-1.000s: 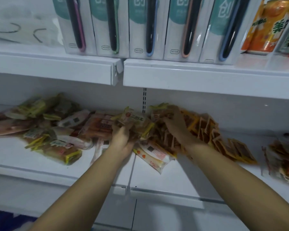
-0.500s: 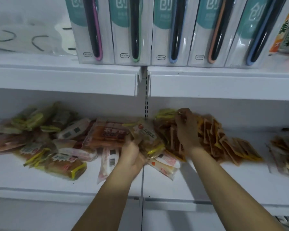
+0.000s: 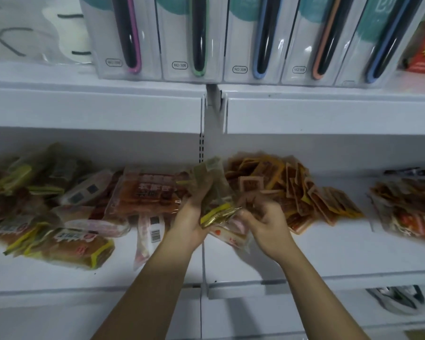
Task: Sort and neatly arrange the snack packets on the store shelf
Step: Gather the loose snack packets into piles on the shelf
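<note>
Snack packets lie jumbled along the white middle shelf (image 3: 329, 261). My left hand (image 3: 190, 217) grips a stack of clear packets with yellow edges (image 3: 215, 200), held upright just above the shelf joint. My right hand (image 3: 265, 224) is beside it with curled fingers touching the stack's lower right edge; blur hides whether it holds a packet. Behind my right hand lies a heap of small orange square packets (image 3: 292, 187). A red-orange packet (image 3: 150, 192) lies left of my left hand. White-pink packets (image 3: 227, 238) lie under both hands.
Yellow-edged cake packets (image 3: 66, 246) crowd the shelf's left part. More orange packets (image 3: 407, 212) lie at the far right. The upper shelf (image 3: 96, 106) carries boxed combs (image 3: 194, 40) overhead. A shoe (image 3: 395, 299) sits on the lower shelf at the right.
My right hand drew back from the rear of the orange heap toward me and met the stack. My left hand lifted the yellow-edged packets higher. The camera moved closer.
</note>
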A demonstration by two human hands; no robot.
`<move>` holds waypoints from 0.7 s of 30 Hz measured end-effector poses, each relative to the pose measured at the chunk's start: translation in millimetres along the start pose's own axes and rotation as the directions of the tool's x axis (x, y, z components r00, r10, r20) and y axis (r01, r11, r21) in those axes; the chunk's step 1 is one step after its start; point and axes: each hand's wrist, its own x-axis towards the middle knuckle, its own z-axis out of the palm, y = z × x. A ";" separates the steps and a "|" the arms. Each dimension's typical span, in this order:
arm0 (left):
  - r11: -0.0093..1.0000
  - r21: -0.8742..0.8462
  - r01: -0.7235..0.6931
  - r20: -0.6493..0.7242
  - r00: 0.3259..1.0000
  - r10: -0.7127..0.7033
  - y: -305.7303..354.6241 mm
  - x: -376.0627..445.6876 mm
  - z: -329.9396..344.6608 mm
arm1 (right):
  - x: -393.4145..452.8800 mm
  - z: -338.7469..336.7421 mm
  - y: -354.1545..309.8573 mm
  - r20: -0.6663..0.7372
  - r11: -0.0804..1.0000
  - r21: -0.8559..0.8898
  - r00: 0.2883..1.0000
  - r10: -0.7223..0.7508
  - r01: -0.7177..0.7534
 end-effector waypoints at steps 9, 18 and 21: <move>0.973 0.218 -0.078 -0.131 0.985 0.108 25.9 -15.1 -31.2 | 13.8 13.0 47.9 0.233 0.767 -0.642 0.947 0.221 -0.021; 0.887 0.428 -0.176 -0.137 0.957 0.256 22.0 -43.0 -40.4 | 25.0 -17.4 46.7 -0.094 0.860 -0.411 0.952 0.291 -0.304; 0.881 0.448 -0.153 -0.153 0.958 0.244 15.0 -43.9 -41.2 | 20.0 -25.8 42.7 -0.023 0.847 -0.495 0.977 0.213 -0.197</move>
